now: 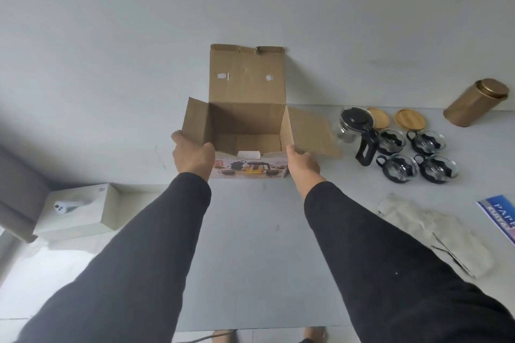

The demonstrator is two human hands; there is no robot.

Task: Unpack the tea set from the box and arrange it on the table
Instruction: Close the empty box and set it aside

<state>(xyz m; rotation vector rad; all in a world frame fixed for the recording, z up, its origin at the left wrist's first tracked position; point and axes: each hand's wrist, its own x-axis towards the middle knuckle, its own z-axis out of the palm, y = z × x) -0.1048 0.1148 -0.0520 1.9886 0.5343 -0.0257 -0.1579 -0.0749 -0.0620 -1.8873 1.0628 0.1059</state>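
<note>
The box (246, 120) is plain brown corrugated cardboard, matt and a little creased along its flaps, with a glossy printed paper label on its near face. At 3 o'clock from it stands a clear glass teapot (355, 127) with a shiny black plastic lid and handle; the four cups (415, 156) beside it are the same — clear, glossy glass in black plastic holders. Two round coasters (409, 119) look like pale, smooth wood. At 2 o'clock a canister (475, 103) has a brushed, golden metallic sheen. At 4 o'clock lies crumpled, matt beige cloth (434, 234). The table (250, 259) is smooth, matt grey — both sleeves (145, 259) soft black fabric.
</note>
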